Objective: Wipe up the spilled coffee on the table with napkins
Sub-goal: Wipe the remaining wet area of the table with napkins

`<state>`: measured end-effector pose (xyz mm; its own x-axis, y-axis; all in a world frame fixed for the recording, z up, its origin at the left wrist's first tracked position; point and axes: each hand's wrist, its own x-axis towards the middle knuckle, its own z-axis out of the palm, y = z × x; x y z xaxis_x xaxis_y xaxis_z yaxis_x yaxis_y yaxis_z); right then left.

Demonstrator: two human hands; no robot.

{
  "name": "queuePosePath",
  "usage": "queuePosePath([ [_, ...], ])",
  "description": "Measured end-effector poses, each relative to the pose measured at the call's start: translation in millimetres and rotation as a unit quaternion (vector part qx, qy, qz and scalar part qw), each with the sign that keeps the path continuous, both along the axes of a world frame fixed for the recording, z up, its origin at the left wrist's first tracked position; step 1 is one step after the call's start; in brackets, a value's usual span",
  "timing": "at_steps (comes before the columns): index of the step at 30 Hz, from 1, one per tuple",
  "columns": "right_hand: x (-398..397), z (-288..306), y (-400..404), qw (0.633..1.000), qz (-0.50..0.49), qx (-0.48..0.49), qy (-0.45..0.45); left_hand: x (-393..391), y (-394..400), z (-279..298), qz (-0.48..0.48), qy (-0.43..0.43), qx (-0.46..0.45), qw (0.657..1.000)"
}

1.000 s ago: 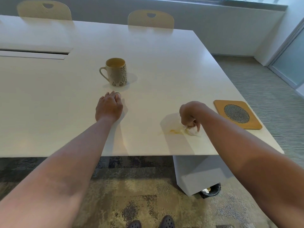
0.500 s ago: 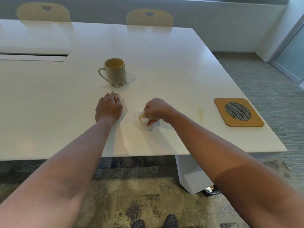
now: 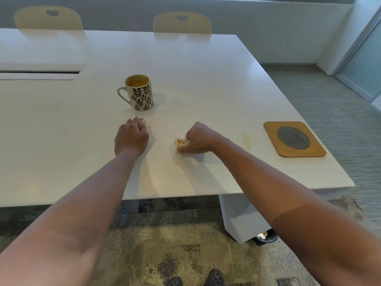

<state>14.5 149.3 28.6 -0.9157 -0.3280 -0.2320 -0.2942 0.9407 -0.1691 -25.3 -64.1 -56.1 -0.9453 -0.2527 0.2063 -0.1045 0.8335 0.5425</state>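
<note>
Pressing down on the white table, the right hand has its fingers curled tight around a crumpled napkin, which shows as a small white wad with a yellowish-brown stain poking out at the thumb side. The wad touches the table surface under the fist, near the front edge and roughly midway across the visible width.

A faint streak of spilled coffee lies on the table to the right of that hand, apart from the napkin, between the right forearm and a square wooden coaster with a dark round mesh centre. The coaster lies flat near the right edge of the table.

The left hand rests on the table to the left of the right hand, well clear of it. Its fingers are folded loosely under, knuckles forward, and nothing can be seen in them; whether anything is tucked beneath the palm cannot be told.

Just beyond the left hand stands a mug, upright, cream with a dark leaf pattern, its handle pointing left. Brownish liquid shows inside it. The mug is near the left hand but not touching it.

Two pale chairs are pushed in at the far side of the table. Below the table edge, patterned carpet and the toes of two dark shoes are visible.
</note>
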Motion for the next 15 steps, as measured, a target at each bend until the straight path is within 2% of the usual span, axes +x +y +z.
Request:
queuePosePath([
  [5,5,-12,-14,0.998,0.053,-0.023,0.031,0,0,0,0.003,-0.002,0.002,1.0],
  [10,12,-6,-15,0.982,0.186,-0.005,-0.002,0,-1,1,0.005,-0.005,0.006,1.0],
  [12,5,0,-4,0.981,0.189,0.045,-0.019,0,0,1,0.005,-0.005,0.007,1.0],
  [15,-9,7,22,0.983,0.139,0.117,-0.01,2,0,2,0.006,-0.008,0.01,1.0],
])
